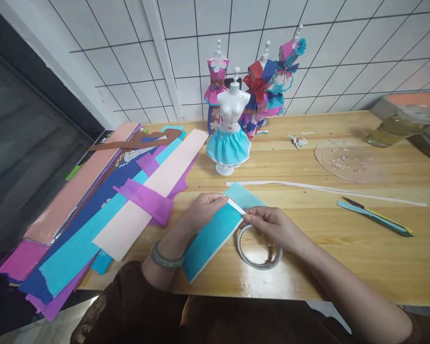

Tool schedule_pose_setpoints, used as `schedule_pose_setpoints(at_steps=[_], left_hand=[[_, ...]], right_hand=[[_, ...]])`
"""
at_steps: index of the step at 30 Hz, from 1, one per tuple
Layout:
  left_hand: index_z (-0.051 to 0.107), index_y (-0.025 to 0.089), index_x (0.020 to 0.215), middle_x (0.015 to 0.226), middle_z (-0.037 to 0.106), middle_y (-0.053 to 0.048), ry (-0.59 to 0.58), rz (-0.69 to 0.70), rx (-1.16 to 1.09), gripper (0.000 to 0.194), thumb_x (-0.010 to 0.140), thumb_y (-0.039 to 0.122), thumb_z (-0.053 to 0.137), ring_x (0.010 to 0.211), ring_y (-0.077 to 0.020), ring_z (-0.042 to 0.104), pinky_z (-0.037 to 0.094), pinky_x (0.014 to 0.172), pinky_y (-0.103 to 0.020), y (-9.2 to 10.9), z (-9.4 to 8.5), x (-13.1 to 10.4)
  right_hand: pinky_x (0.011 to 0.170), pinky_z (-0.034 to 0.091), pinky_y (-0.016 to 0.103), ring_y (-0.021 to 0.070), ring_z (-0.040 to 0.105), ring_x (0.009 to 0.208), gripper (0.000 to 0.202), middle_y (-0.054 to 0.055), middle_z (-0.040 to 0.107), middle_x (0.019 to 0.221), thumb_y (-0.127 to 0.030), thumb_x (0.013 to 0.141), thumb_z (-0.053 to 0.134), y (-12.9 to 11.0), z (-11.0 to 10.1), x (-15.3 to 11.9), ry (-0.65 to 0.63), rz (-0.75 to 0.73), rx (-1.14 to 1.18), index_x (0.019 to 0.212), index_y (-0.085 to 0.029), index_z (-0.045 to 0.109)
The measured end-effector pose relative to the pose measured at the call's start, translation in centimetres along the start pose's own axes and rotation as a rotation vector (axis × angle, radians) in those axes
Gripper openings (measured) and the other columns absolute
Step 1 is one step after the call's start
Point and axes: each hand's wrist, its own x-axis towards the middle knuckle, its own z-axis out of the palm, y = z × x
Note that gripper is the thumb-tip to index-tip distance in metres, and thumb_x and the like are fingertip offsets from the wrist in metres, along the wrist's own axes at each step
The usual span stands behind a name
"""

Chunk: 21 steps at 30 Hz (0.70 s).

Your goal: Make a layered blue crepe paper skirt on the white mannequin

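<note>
Left hand [207, 209] and right hand [275, 226] pinch, in my remote view, a narrow white tape strip [236, 207], grey tape ring [261, 266] at five o'clock.

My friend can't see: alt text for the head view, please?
A left hand and right hand hold a white tape strip over turquoise crepe paper, near a tape roll; behind stands a miniature mannequin in a turquoise skirt.

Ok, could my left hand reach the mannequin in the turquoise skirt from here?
Probably yes: nothing tall stands between your left hand and the mannequin just beyond it. But that hand seems to pinch the short white strip, so it might have to let go first.
</note>
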Motion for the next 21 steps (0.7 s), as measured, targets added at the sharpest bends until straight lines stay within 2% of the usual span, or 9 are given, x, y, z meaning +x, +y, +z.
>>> schedule_pose_setpoints(at_steps=[4,10,14,17,21], left_hand=[[0.064,0.011,0.076,0.066,0.060,-0.003,-0.021,-0.021,-0.041,0.037,0.078,0.047,0.056,0.064,-0.0141,0.054,0.041,0.058,-0.025,-0.06,0.02,0.03],[0.065,0.010,0.080,0.069,0.061,-0.004,-0.024,-0.019,-0.047,0.034,0.079,0.043,0.056,0.066,-0.0143,0.055,0.041,0.059,-0.025,0.09,0.05,0.08],[0.066,0.011,0.084,0.069,0.060,-0.003,-0.029,-0.022,-0.030,0.035,0.080,0.044,0.054,0.065,-0.0144,0.054,0.041,0.058,-0.025,0.08,0.02,0.12],[0.066,0.011,0.082,0.068,0.059,-0.002,0.015,0.028,0.089,0.036,0.081,0.045,0.051,0.066,-0.0150,0.052,0.040,0.059,-0.025,0.06,0.12,0.00],[0.061,0.013,0.069,0.066,0.057,0.000,0.083,0.138,0.281,0.037,0.083,0.043,0.046,0.068,-0.0149,0.050,0.038,0.060,-0.025,0.09,0.31,-0.21]], right_hand=[[0.031,0.030,0.018,0.0040,0.035,0.036,0.041,0.002,0.062,0.068,-0.054,0.081,0.051,0.35,0.14,0.20,0.021,0.022,-0.005,0.086,-0.015,0.062],[0.031,0.032,0.017,0.0044,0.035,0.034,0.037,-0.006,0.045,0.052,-0.053,0.082,0.051,0.51,0.21,0.23,0.045,0.027,-0.008,0.082,-0.016,0.056],[0.031,0.032,0.017,0.0038,0.036,0.035,0.036,-0.004,0.051,0.058,-0.052,0.082,0.050,0.41,0.24,0.15,0.032,0.019,-0.002,0.081,-0.017,0.054],[0.032,0.032,0.017,0.0034,0.035,0.036,0.036,-0.004,0.049,0.058,-0.052,0.083,0.049,0.31,0.32,0.16,0.025,0.015,-0.012,0.080,-0.016,0.053],[0.032,0.031,0.016,0.0043,0.033,0.036,0.036,-0.008,0.037,0.051,-0.052,0.084,0.047,0.37,0.41,0.17,0.043,0.010,-0.063,0.078,-0.017,0.051]])
